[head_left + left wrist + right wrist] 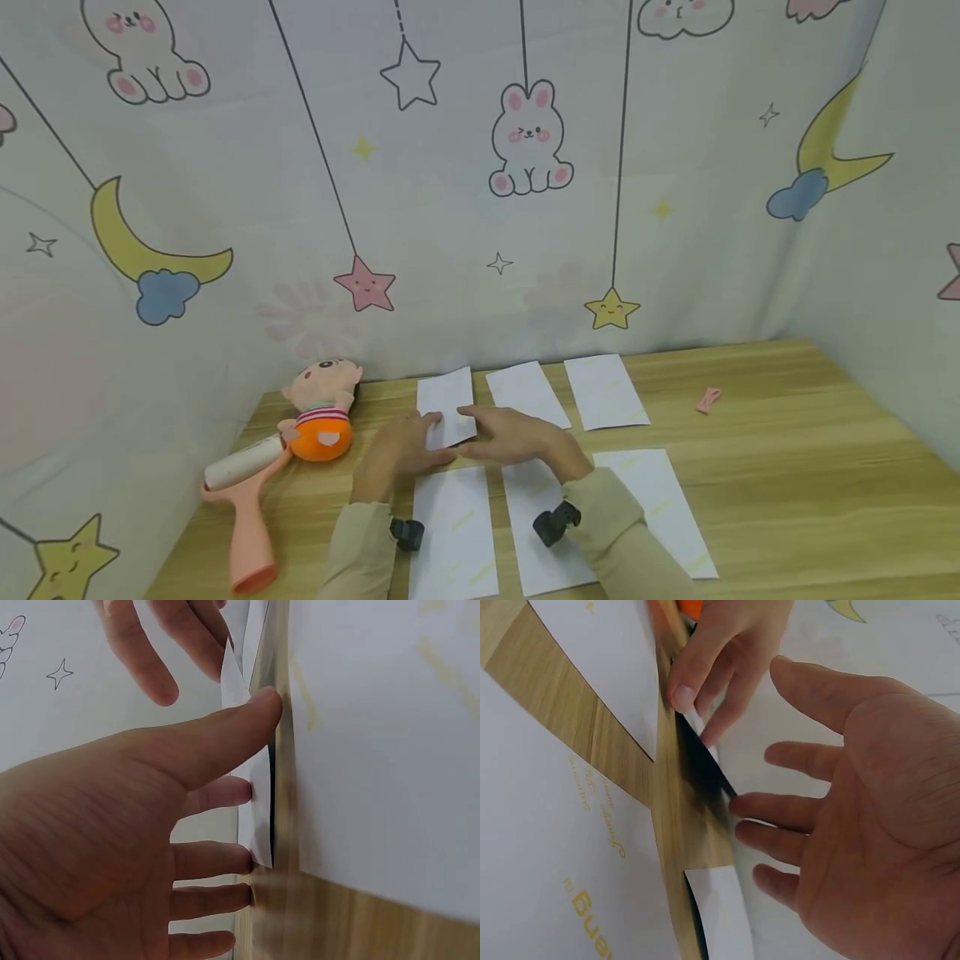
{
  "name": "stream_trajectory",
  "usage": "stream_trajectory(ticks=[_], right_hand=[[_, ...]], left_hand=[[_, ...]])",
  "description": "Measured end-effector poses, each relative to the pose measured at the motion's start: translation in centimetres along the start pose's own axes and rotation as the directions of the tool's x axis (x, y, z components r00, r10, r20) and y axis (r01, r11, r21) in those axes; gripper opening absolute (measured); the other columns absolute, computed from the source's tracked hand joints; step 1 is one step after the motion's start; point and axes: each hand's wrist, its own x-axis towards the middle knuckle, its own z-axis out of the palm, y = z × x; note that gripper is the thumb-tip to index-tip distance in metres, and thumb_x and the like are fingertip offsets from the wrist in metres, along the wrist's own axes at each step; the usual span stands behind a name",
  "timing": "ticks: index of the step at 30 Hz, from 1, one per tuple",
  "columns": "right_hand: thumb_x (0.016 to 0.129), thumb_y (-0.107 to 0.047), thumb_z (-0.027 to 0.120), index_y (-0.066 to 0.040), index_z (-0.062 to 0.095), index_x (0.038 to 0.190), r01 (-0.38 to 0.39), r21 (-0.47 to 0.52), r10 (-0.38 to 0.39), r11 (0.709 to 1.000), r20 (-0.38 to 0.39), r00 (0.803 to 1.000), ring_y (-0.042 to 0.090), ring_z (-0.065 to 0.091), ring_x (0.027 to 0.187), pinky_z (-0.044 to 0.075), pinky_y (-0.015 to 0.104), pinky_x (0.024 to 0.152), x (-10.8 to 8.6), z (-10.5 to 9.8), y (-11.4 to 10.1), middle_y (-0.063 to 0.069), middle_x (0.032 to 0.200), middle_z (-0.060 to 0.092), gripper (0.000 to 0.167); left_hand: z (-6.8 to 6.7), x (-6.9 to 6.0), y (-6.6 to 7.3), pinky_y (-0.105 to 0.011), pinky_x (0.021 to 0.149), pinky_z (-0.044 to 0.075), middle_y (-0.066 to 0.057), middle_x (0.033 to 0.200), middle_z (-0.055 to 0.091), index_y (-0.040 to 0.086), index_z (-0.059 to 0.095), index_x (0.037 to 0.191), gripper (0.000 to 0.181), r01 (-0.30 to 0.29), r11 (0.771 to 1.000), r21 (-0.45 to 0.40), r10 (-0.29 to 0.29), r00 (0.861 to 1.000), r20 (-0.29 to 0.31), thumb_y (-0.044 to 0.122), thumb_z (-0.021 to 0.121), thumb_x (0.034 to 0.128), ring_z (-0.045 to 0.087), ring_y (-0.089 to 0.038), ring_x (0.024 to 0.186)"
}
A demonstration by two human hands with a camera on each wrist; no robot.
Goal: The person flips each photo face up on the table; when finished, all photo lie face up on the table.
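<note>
Raised card (450, 393): white on top, dark along its lifted near edge; just right of the plush toy (321, 440).
Left hand (397, 454): straight, spread fingers touching the card's left side; whether the thumb grips, I cannot tell.
Right hand (517, 435): wide, fingertips at the card's right edge.
Other cards (452, 542): five, white, several with yellow marks, right of the plush toy.
Roller (251, 517): one, just beside the single plush toy.
Table (795, 475): wood runs right from one pink clip (708, 400), well right of the plush toy, to the table's edge.
</note>
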Motion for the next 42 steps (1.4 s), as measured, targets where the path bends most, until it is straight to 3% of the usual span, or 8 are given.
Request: stream_trajectory(ticks=[10, 17, 22, 24, 27, 30, 36, 42], right_hand=[[0.099, -0.041, 0.059, -0.009, 0.037, 0.154, 0.086, 0.021, -0.085, 0.996, -0.070, 0.994, 0.026, 0.042, 0.140, 0.037, 0.044, 0.112, 0.0, -0.1, -1.0, 0.009, 0.154, 0.043, 0.067], [0.098, -0.039, 0.061, -0.011, 0.035, 0.155, 0.076, 0.065, -0.069, 0.995, -0.100, 0.993, 0.023, 0.044, 0.138, 0.037, 0.046, 0.112, -0.2, -0.5, -1.0, 0.009, 0.154, 0.043, 0.069], [0.099, -0.040, 0.060, -0.010, 0.034, 0.156, 0.102, 0.071, -0.093, 0.992, -0.120, 0.988, 0.016, 0.056, 0.088, 0.042, 0.044, 0.106, -0.2, -0.7, -0.8, 0.016, 0.125, 0.060, 0.069], [0.099, -0.040, 0.059, -0.010, 0.034, 0.155, 0.114, 0.078, -0.103, 0.990, -0.129, 0.986, 0.017, 0.053, 0.084, 0.042, 0.044, 0.106, -0.2, -0.8, -0.8, 0.016, 0.123, 0.060, 0.069], [0.099, -0.041, 0.059, -0.009, 0.034, 0.155, 0.127, 0.086, -0.114, 0.988, -0.145, 0.983, 0.022, 0.060, 0.105, 0.041, 0.046, 0.108, -0.2, -0.9, -0.8, 0.016, 0.137, 0.056, 0.070], [0.098, -0.039, 0.060, -0.010, 0.034, 0.155, 0.140, 0.086, -0.125, 0.986, -0.165, 0.978, 0.027, 0.047, 0.135, 0.038, 0.048, 0.111, -0.3, -1.0, -0.9, 0.013, 0.153, 0.044, 0.069], [0.098, -0.038, 0.061, -0.010, 0.034, 0.156, 0.154, 0.086, -0.134, 0.984, -0.199, 0.971, 0.025, 0.040, 0.141, 0.035, 0.046, 0.113, -0.4, -1.2, -1.1, 0.010, 0.155, 0.042, 0.069], [0.098, -0.036, 0.063, -0.010, 0.031, 0.157, 0.177, 0.109, -0.152, 0.978, -0.206, 0.967, 0.027, 0.042, 0.140, 0.035, 0.048, 0.113, -0.5, -1.4, -1.5, 0.012, 0.156, 0.039, 0.072]], left_hand=[[0.0, -0.2, -0.4, -0.058, 0.099, 0.045, -0.028, 0.133, 0.057, 0.007, 0.056, 0.142, 0.073, -0.023, 0.997, -0.067, 0.024, 0.999, 0.021, 0.056, 0.067, 0.0889, 0.058, -0.043, 0.117], [-0.3, -0.3, -0.9, -0.058, 0.105, 0.041, -0.022, 0.139, 0.056, 0.003, 0.051, 0.144, 0.072, -0.065, 0.978, -0.196, 0.067, 0.998, 0.002, 0.046, 0.069, 0.0896, 0.053, -0.041, 0.127], [-0.6, -0.5, -1.4, -0.057, 0.105, 0.042, -0.023, 0.138, 0.056, -0.001, 0.047, 0.146, 0.073, -0.101, 0.947, -0.304, 0.105, 0.994, -0.004, 0.040, 0.071, 0.0911, 0.055, -0.039, 0.124], [-0.8, -0.6, -1.6, -0.058, 0.104, 0.042, -0.024, 0.138, 0.056, -0.001, 0.045, 0.147, 0.074, -0.100, 0.938, -0.331, 0.107, 0.994, 0.002, 0.042, 0.070, 0.0916, 0.055, -0.039, 0.123], [-1.0, -0.6, -1.9, -0.060, 0.103, 0.041, -0.025, 0.138, 0.055, 0.001, 0.045, 0.148, 0.075, -0.095, 0.933, -0.346, 0.105, 0.994, 0.010, 0.046, 0.067, 0.0924, 0.054, -0.041, 0.125], [-1.1, -0.6, -2.0, -0.061, 0.105, 0.039, -0.027, 0.141, 0.053, 0.003, 0.043, 0.150, 0.077, -0.086, 0.928, -0.363, 0.099, 0.995, 0.018, 0.050, 0.065, 0.0931, 0.051, -0.043, 0.129], [-1.1, -0.4, -1.9, -0.060, 0.107, 0.037, -0.026, 0.143, 0.051, 0.006, 0.037, 0.154, 0.082, -0.088, 0.907, -0.411, 0.103, 0.995, 0.012, 0.055, 0.062, 0.0941, 0.049, -0.043, 0.132], [-1.2, -0.2, -1.8, -0.058, 0.105, 0.041, -0.023, 0.135, 0.059, 0.006, 0.036, 0.154, 0.071, -0.122, 0.869, -0.479, 0.110, 0.992, -0.054, 0.046, 0.058, 0.0998, 0.056, -0.039, 0.125]])
